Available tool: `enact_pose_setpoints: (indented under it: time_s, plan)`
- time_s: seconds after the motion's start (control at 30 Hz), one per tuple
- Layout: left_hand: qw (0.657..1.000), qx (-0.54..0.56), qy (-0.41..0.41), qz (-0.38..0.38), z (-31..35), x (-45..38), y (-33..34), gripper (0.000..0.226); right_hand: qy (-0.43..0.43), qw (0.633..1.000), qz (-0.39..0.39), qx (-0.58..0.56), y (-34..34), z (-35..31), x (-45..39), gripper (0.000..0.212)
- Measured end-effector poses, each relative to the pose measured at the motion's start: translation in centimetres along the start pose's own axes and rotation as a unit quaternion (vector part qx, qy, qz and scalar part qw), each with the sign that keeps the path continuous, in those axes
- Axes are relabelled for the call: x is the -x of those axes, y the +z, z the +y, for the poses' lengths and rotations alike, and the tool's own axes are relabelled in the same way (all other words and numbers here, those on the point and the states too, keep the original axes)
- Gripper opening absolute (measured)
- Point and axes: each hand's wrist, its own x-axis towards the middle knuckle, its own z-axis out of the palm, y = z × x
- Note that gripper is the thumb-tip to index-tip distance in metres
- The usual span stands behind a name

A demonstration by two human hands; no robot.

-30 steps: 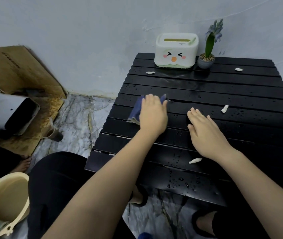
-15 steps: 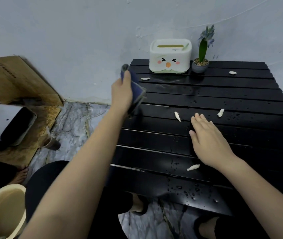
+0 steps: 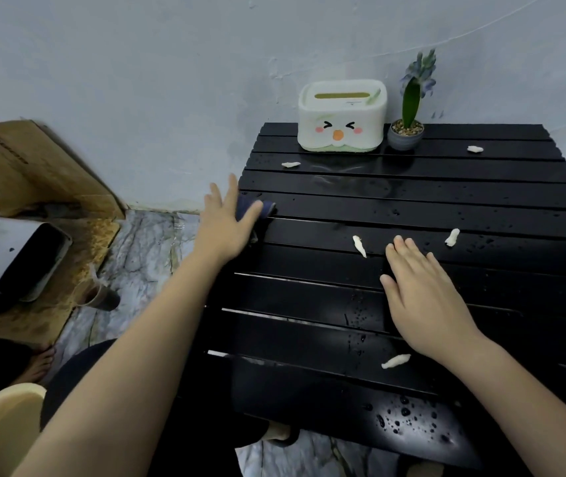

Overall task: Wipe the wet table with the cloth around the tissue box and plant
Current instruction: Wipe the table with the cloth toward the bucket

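Left hand: the left hand [image 3: 228,223] lies at the table's left edge, at about 9 o'clock from the table's middle, fingers straight and spread, pressing flat on the cloth [image 3: 259,208].
Cloth: dark blue, bunched under the left palm, only its right end showing; it rests on a slat right at the edge.
Right hand: the right hand [image 3: 422,297] rests flat on the slats near the middle, fingers straight and close together, holding nothing.
Table: the black slatted table [image 3: 412,187] shines wet; drops bead thickly at the near right corner, around 5 o'clock, and more sit just below the right hand.
Tissue box: the tissue box [image 3: 342,116] stands at the far edge, around 12 o'clock, with the plant [image 3: 407,127] just beside it on its right.
Scraps: small white scraps [image 3: 359,245] lie scattered, near the box, at the far right, mid-table and near the front edge.
Done: I judge little as finished; I cannot tell which slats are dry.
Left: by my reading, the near right corner, the middle, the scraps and the strip in front of box and plant all need wiping.
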Motion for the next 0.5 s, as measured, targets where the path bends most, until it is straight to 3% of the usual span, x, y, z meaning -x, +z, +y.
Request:
enact_pose_setpoints:
  time_s: [0.1, 0.27, 0.37, 0.43, 0.5]
  plan:
    - [0.992, -0.116, 0.038, 0.011, 0.2, -0.4, 2.1, 0.063, 0.002, 1.0, 0.009, -0.007, 0.1, 0.1, 0.0, 0.054]
    - [0.992, -0.121, 0.013, 0.028, 2.5, -3.6, 3.5, 0.061, -0.006, 1.0, 0.001, -0.007, -0.1, 0.4, 0.1, 0.054]
    - [0.994, -0.104, 0.014, 0.023, 5.6, -4.3, 4.7, 0.071, -0.013, 1.0, -0.008, -0.013, -0.3, 0.6, 0.2, 0.054]
    - [0.992, -0.117, 0.044, 0.007, 8.1, -3.7, 5.7, 0.084, -0.017, 1.0, -0.013, -0.018, -0.5, 0.7, 0.1, 0.053]
    - [0.988, -0.12, 0.1, -0.011, 10.6, -2.7, 7.1, 0.081, -0.018, 0.999, -0.019, -0.022, -0.7, 0.9, 0.1, 0.053]
